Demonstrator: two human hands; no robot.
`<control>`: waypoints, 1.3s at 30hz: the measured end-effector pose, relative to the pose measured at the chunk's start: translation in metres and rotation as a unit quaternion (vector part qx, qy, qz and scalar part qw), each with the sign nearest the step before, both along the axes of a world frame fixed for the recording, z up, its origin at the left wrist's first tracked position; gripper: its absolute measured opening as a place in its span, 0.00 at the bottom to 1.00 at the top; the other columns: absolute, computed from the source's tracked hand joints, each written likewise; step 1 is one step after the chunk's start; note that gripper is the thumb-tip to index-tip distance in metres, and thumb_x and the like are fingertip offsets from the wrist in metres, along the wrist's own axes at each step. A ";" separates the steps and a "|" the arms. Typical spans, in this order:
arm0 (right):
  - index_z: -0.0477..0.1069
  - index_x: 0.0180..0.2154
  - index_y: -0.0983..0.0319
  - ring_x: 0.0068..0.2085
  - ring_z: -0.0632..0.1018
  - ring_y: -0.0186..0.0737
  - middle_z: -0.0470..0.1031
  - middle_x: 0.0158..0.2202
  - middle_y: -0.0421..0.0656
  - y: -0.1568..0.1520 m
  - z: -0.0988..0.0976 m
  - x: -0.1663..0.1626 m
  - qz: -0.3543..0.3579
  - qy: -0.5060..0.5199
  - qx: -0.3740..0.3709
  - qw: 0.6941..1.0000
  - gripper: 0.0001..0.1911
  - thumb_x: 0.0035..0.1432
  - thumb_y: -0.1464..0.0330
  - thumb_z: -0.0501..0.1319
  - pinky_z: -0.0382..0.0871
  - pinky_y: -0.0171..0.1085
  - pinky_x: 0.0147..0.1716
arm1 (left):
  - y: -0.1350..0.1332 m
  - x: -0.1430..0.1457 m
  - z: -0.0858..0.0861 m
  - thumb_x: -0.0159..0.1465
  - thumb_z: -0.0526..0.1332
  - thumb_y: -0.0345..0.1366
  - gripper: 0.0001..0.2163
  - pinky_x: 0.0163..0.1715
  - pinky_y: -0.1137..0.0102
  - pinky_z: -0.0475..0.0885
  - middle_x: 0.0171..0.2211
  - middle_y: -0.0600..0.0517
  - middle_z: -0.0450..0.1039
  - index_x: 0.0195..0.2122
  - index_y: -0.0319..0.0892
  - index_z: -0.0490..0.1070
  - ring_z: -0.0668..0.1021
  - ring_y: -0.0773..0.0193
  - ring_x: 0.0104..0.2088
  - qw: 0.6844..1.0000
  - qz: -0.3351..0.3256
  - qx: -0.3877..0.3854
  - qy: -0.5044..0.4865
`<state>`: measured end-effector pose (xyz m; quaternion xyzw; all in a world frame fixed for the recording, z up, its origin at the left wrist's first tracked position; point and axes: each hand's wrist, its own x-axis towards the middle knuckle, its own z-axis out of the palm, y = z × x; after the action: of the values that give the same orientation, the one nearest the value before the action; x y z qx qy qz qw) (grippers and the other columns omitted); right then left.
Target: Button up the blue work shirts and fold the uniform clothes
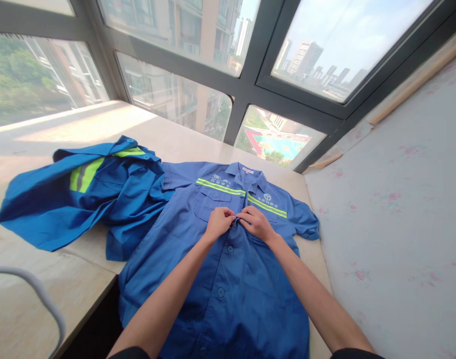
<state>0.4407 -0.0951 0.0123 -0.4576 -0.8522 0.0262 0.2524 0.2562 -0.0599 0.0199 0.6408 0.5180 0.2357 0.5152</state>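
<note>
Shirt (246,269) laid face-up on the table (126,122), and it's blue all over: short sleeves spread wide, yellow-green stripes (224,186) across the chest, white prints above them, round buttons (221,292) down the front. Collar (260,182) points away, up towards the window (246,89); the lower end runs towards the wearer and out of view. Long axis goes near to far, leaning slightly right at the top. Left hand (221,220) pinches the front edge, right hand (254,224) beside it, pinching too. Crumpled garment (126,187) on the left, touching one sleeve.
</note>
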 end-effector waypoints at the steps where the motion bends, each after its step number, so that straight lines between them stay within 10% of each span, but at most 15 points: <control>1: 0.77 0.43 0.60 0.40 0.73 0.43 0.73 0.37 0.47 0.000 -0.002 0.000 -0.002 -0.003 0.001 1.000 0.12 0.67 0.68 0.55 0.71 0.42 0.42 | -0.001 0.000 0.000 0.61 0.61 0.29 0.05 0.29 0.75 0.73 0.29 0.50 0.80 0.34 0.37 0.77 0.80 0.68 0.28 1.000 0.003 0.007 0.002; 9: 0.78 0.45 0.58 0.40 0.73 0.43 0.73 0.37 0.47 -0.003 -0.017 0.002 -0.014 -0.013 0.001 1.000 0.13 0.68 0.67 0.55 0.71 0.42 0.41 | -0.002 0.002 0.005 0.57 0.63 0.29 0.09 0.42 0.69 0.72 0.36 0.47 0.81 0.39 0.40 0.78 0.80 0.59 0.40 0.997 0.017 0.045 0.052; 28: 0.74 0.51 0.60 0.44 0.73 0.46 0.74 0.42 0.50 -0.005 -0.017 -0.001 -0.028 -0.032 -0.008 0.999 0.16 0.68 0.67 0.52 0.71 0.46 0.46 | 0.007 0.003 0.000 0.61 0.61 0.28 0.07 0.17 0.80 0.66 0.28 0.51 0.77 0.39 0.35 0.75 0.76 0.71 0.21 0.998 0.010 -0.065 -0.008; 39: 0.73 0.46 0.62 0.42 0.70 0.47 0.73 0.40 0.51 -0.002 -0.015 -0.005 -0.020 -0.088 -0.020 0.996 0.17 0.70 0.67 0.47 0.67 0.44 0.44 | -0.003 -0.005 0.003 0.57 0.62 0.36 0.09 0.30 0.74 0.71 0.26 0.52 0.78 0.33 0.39 0.80 0.79 0.64 0.29 0.999 -0.044 0.020 -0.002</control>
<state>0.4356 -0.0971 -0.0026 -0.4803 -0.8609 -0.0026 0.1678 0.2511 -0.0632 0.0225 0.6731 0.4832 0.2245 0.5129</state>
